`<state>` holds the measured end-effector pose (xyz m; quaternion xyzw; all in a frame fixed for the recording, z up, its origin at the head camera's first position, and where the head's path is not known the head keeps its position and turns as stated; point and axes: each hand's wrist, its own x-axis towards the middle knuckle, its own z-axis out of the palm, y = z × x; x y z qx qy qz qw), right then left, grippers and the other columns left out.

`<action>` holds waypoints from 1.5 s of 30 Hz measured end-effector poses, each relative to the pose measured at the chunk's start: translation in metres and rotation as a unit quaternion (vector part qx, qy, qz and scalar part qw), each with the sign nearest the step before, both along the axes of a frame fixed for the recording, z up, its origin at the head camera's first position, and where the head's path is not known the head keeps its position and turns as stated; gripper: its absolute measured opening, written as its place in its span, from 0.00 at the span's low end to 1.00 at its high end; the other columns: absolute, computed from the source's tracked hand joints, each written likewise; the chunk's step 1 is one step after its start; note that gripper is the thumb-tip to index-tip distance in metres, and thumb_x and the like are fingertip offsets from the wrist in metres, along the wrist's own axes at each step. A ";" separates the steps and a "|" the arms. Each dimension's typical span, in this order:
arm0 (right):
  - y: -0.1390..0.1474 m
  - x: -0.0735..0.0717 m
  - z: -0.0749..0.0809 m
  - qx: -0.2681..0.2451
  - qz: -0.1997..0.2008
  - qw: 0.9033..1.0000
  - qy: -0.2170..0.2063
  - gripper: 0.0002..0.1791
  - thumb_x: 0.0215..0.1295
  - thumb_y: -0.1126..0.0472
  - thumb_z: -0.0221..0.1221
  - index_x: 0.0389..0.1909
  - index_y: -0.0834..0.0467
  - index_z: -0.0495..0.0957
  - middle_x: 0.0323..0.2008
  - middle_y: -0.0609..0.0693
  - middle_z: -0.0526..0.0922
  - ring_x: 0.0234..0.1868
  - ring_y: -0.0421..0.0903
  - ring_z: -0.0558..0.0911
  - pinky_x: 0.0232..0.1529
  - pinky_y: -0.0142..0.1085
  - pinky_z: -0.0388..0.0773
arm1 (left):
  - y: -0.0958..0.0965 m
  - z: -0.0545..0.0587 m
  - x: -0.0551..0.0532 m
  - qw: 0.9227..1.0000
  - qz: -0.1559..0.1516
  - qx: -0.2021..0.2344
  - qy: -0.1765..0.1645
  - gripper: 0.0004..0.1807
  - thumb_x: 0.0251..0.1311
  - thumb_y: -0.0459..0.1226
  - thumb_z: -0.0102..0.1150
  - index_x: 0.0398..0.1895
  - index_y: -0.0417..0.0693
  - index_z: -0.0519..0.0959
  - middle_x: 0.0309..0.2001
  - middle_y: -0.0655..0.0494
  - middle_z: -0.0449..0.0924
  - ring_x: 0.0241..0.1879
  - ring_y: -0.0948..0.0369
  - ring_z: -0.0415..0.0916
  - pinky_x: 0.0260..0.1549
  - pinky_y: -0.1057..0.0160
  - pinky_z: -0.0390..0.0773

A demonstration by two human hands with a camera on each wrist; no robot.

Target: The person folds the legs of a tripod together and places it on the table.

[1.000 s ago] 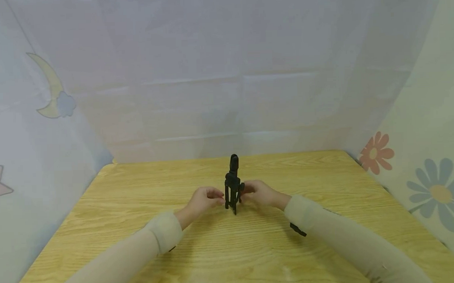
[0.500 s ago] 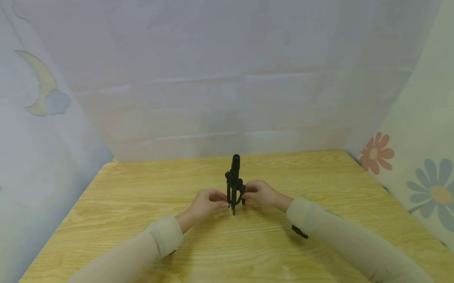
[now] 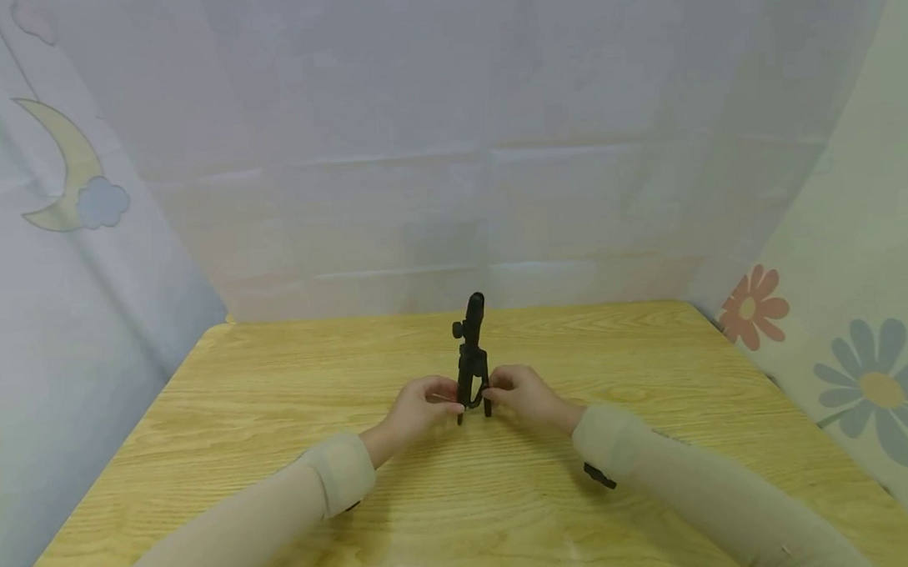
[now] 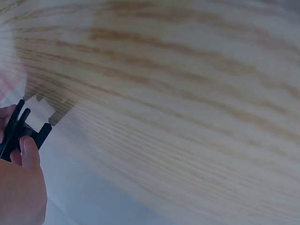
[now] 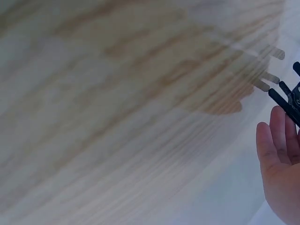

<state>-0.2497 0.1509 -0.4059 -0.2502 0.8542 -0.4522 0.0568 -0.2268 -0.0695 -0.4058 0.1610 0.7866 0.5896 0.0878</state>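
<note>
A small black tripod [image 3: 473, 349] stands upright over the middle of the table, its legs spread a little and a knob sticking out on its upper left side. My left hand [image 3: 426, 405] pinches a leg low on its left, thumb in front; the left wrist view shows the thumb against the dark legs [image 4: 43, 135]. From the other side my right hand [image 3: 524, 392] pinches the right leg between thumb and forefinger. In the right wrist view the other fingers [image 5: 265, 143] lie extended beside the leg, and the thumb is hidden.
The light wooden table [image 3: 277, 365] runs back to a pale cloth wall [image 3: 391, 194]. Side walls with printed flowers [image 3: 881, 389] and a moon [image 3: 70, 163] flank it. The tripod's leg tips reflect in the glossy tabletop.
The tripod has turned about its upright axis, so its knob now points left and its legs show spread apart. My left hand has shifted slightly right; both hands stay at the legs.
</note>
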 end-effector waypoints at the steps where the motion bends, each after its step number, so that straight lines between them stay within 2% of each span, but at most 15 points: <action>1: 0.000 0.001 0.000 -0.003 0.003 1.000 0.002 0.05 0.68 0.70 0.57 0.33 0.68 0.79 0.32 0.57 0.83 0.33 0.51 0.83 0.34 0.40 0.80 | 0.000 0.000 0.000 1.000 0.001 0.004 -0.001 0.13 0.60 0.29 0.64 0.48 0.33 0.79 0.44 0.46 0.82 0.44 0.52 0.80 0.43 0.58 0.81; 6: -0.001 0.002 -0.004 -0.027 0.001 1.000 -0.004 0.06 0.68 0.71 0.56 0.34 0.69 0.80 0.31 0.56 0.84 0.33 0.52 0.83 0.35 0.42 0.82 | 0.002 -0.004 -0.003 1.000 0.015 0.019 0.006 0.11 0.59 0.26 0.64 0.45 0.31 0.80 0.42 0.45 0.82 0.43 0.50 0.81 0.42 0.57 0.81; 10: -0.002 0.002 -0.006 -0.037 -0.007 0.999 -0.001 0.06 0.67 0.72 0.56 0.33 0.69 0.80 0.30 0.57 0.83 0.32 0.52 0.83 0.34 0.41 0.83 | 0.003 -0.007 -0.007 0.999 0.025 0.015 0.017 0.10 0.58 0.24 0.63 0.43 0.30 0.80 0.40 0.43 0.82 0.41 0.50 0.82 0.39 0.58 0.82; 17: -0.004 0.003 -0.002 -0.008 0.003 1.000 0.025 0.04 0.65 0.74 0.58 0.31 0.69 0.79 0.30 0.60 0.83 0.30 0.57 0.84 0.29 0.39 0.83 | 0.004 -0.006 -0.009 0.999 0.024 -0.012 0.030 0.08 0.57 0.23 0.63 0.40 0.30 0.81 0.39 0.43 0.83 0.39 0.50 0.82 0.36 0.60 0.83; 24: -0.004 0.002 0.000 0.018 0.011 0.999 0.048 0.04 0.64 0.73 0.59 0.30 0.68 0.79 0.31 0.60 0.84 0.28 0.55 0.84 0.27 0.36 0.82 | 0.006 -0.004 -0.010 0.999 0.024 -0.024 0.039 0.08 0.57 0.27 0.66 0.39 0.32 0.82 0.36 0.48 0.83 0.37 0.56 0.80 0.35 0.61 0.82; 32: -0.005 0.002 0.002 0.041 0.016 0.997 0.066 0.05 0.65 0.72 0.60 0.29 0.65 0.78 0.29 0.56 0.84 0.26 0.51 0.83 0.26 0.33 0.80 | 0.004 -0.005 -0.011 0.998 0.023 -0.031 0.051 0.08 0.59 0.31 0.66 0.39 0.36 0.83 0.37 0.51 0.84 0.38 0.58 0.78 0.37 0.61 0.80; 39: -0.007 0.000 0.005 0.049 0.028 0.996 0.064 0.08 0.65 0.70 0.60 0.25 0.64 0.76 0.29 0.55 0.83 0.27 0.51 0.82 0.27 0.31 0.79 | 0.001 -0.005 -0.013 0.997 0.020 -0.034 0.069 0.07 0.59 0.32 0.67 0.37 0.36 0.83 0.36 0.51 0.84 0.38 0.58 0.78 0.36 0.60 0.79; 45: -0.005 -0.005 0.006 0.045 0.048 0.997 0.039 0.06 0.65 0.69 0.61 0.28 0.64 0.79 0.28 0.53 0.83 0.27 0.47 0.80 0.28 0.33 0.79 | -0.001 -0.005 -0.015 0.999 0.019 -0.013 0.049 0.07 0.58 0.30 0.67 0.38 0.35 0.82 0.38 0.49 0.83 0.39 0.54 0.81 0.37 0.60 0.82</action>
